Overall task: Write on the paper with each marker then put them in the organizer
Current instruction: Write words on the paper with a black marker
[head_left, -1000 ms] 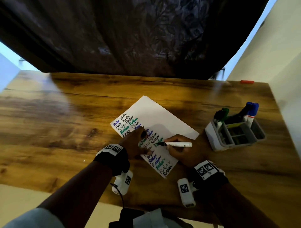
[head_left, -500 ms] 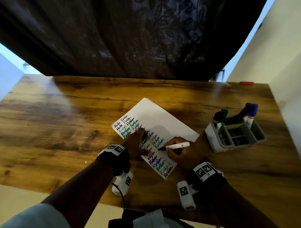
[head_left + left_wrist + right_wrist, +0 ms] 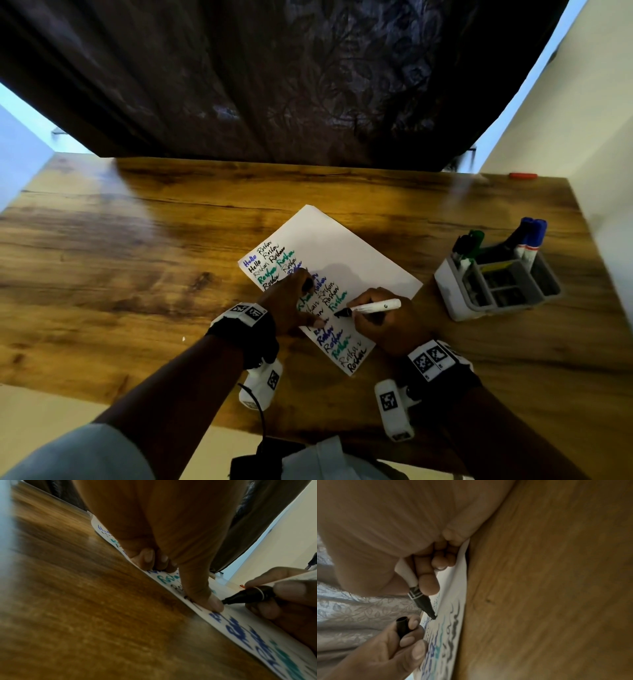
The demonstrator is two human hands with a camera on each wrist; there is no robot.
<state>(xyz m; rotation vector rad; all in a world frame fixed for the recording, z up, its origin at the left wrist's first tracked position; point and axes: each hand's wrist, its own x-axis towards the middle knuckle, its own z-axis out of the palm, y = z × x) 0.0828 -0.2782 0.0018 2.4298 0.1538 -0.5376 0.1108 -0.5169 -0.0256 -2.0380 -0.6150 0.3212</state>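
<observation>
A white paper (image 3: 342, 246) with lines of blue, green and black writing lies slanted on the wooden table (image 3: 137, 257). My right hand (image 3: 370, 318) grips an uncapped black marker (image 3: 373, 306), its tip (image 3: 433, 617) touching the paper mid-sheet. My left hand (image 3: 301, 298) rests on the paper's left side; its thumb (image 3: 205, 595) presses the sheet just beside the tip. Its fingers hold the black marker cap (image 3: 402, 628). The grey and white organizer (image 3: 448, 291) stands to the right of the paper.
Blue markers (image 3: 532, 236) and a green one (image 3: 474, 240) stand in the organizer's far compartments. A small red object (image 3: 522, 175) lies at the table's far right edge. A dark curtain (image 3: 274, 85) hangs behind the table; a pale wall (image 3: 582, 137) is close on the right.
The marker's tip has slid a little toward me on the paper and its barrel has tilted up at the back. The left hand has stayed in place.
</observation>
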